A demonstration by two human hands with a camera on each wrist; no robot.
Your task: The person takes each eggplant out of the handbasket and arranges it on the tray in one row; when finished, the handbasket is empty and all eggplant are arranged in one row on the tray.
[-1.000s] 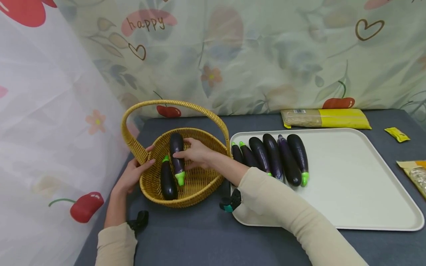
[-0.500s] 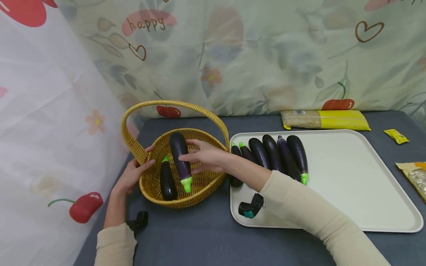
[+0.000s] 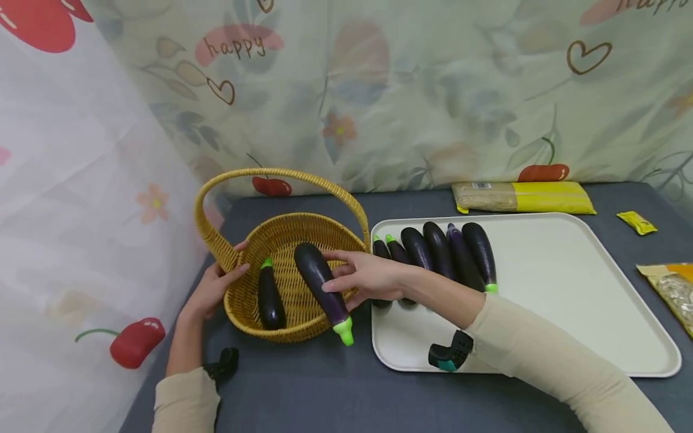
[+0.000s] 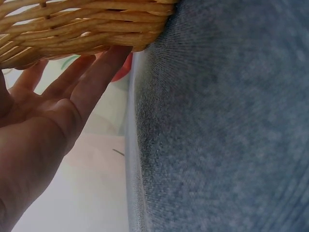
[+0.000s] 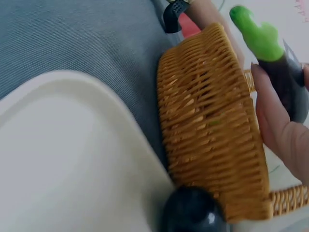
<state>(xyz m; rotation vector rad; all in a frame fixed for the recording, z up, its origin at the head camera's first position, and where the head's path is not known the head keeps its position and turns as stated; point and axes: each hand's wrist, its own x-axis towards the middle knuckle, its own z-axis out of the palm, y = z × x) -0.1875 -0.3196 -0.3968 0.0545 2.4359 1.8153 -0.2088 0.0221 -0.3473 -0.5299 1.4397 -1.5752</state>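
Observation:
My right hand (image 3: 368,278) grips a dark purple eggplant (image 3: 319,279) over the right part of the wicker basket (image 3: 292,337). The eggplant is tilted, and its green stem end reaches past the front rim. Inside the basket, to the left, lies another eggplant (image 3: 269,300). On the left side my left hand (image 3: 213,290) holds the basket's rim by the handle base, thumb over the edge. Its fingers (image 4: 94,79) press the outer weave in the left wrist view. Several eggplants (image 3: 440,249) lie side by side on the white tray (image 3: 574,294), partly hidden by my right arm.
Behind the tray lies a yellow noodle-like packet (image 3: 522,197). A small yellow sachet (image 3: 637,223) and a clear-fronted bag (image 3: 674,291) lie at the right. The basket's tall arched handle (image 3: 281,173) stands upright. Patterned cloth (image 3: 400,108) hangs behind the dark table (image 3: 303,391).
My right hand has raised the eggplant from the basket floor and carried it right and towards me, tilting it more. The left hand keeps its hold on the rim.

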